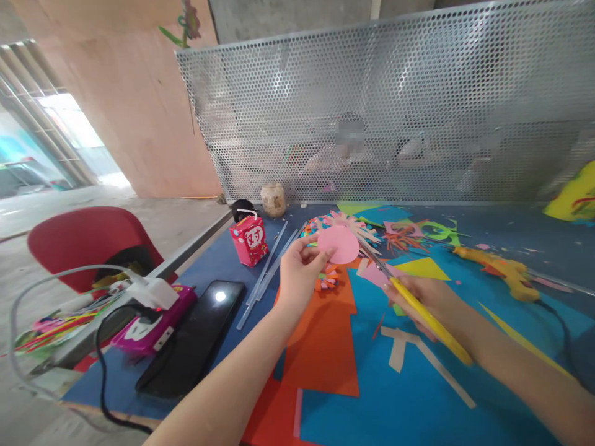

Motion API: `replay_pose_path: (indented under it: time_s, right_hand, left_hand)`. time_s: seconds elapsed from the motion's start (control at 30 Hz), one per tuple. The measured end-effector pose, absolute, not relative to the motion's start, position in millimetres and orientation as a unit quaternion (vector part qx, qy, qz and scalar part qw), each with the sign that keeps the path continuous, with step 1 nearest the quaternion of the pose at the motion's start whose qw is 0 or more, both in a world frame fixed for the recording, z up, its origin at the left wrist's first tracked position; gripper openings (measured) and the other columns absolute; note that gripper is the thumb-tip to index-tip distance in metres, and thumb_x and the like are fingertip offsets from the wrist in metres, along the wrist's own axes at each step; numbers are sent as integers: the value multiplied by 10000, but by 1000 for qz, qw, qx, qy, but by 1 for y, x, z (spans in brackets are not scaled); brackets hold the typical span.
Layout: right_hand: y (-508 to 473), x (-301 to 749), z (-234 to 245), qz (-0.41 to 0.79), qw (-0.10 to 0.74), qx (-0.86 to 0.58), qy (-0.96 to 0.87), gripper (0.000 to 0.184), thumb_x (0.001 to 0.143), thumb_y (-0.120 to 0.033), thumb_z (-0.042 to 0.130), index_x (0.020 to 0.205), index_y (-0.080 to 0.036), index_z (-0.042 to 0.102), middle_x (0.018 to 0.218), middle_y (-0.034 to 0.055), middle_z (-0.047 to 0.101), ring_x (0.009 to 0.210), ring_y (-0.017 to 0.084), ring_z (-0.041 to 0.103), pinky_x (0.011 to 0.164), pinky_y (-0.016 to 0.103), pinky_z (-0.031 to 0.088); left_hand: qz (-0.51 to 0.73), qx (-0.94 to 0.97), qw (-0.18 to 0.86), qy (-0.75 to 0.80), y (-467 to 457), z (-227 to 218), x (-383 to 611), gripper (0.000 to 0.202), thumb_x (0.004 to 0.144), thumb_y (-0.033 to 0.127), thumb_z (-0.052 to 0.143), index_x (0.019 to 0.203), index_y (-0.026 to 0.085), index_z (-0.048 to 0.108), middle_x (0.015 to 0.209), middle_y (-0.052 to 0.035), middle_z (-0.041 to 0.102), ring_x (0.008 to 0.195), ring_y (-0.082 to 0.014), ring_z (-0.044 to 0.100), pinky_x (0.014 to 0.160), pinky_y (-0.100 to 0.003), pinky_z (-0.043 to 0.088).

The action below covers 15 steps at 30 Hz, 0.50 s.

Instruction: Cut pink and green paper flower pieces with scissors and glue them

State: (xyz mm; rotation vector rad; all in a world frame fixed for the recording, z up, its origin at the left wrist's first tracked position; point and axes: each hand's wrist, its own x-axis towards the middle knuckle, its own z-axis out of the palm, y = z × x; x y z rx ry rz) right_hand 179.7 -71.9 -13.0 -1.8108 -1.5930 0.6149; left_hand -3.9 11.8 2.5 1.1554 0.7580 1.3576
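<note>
Between the thumb and fingers of my left hand (302, 263) is a round piece of pink paper (341, 244), held up over the table. My right hand (421, 303) grips a pair of scissors with yellow handles (427, 319). Their metal blades point up and left, with the tips close to the right edge of the pink circle; whether they touch it I cannot tell. Orange paper (325, 353) and large blue sheets (372, 402) lie below my hands. Fringed paper flowers (344, 224) sit just behind the circle, partly hidden by it.
On the right lies a yellow glue gun (504, 269) with a black cord. To the left are a black phone (195, 337), a purple power strip (158, 328), a red drink box (250, 238) and clear glue sticks (267, 272). A perforated metal screen (372, 105) borders the table's back.
</note>
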Motion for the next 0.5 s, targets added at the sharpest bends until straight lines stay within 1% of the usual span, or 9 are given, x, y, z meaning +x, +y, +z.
replay_pose_path:
  time_s: [0.1,0.2,0.33,0.5]
  right_hand:
    - [-70,180,-14,222,326,-690,-607,389,763,-537,475,516,-246,400,410,-44,277,439,176,424,425,281,288]
    - [-70,180,-17,211,333,-692,-605,384,748,-543,481,512,-251,403,426,-40,267,454,193,438,415,288,285]
    - [-71,180,-18,208,340,-691,-603,393,751,-572,479,537,-250,407,418,-52,265,443,184,441,423,286,296]
    - [-70,181,-21,202,344,-693,-601,371,757,-557,469,556,-251,407,406,-59,262,426,182,444,413,283,296]
  left_hand:
    - [584,487,560,327,12,2,-4,394,580,280,798,876,121,594,565,39,636,443,-51,507,472,-177,404]
    - [588,483,558,330,13,1,-3,388,599,301,783,884,118,595,582,32,641,444,-50,506,475,-182,407]
    - [582,490,560,327,11,2,-3,397,566,265,806,865,123,588,570,33,642,463,-57,519,486,-181,416]
    - [576,506,557,319,8,2,-3,366,562,221,809,845,130,595,574,24,657,498,-65,541,509,-177,418]
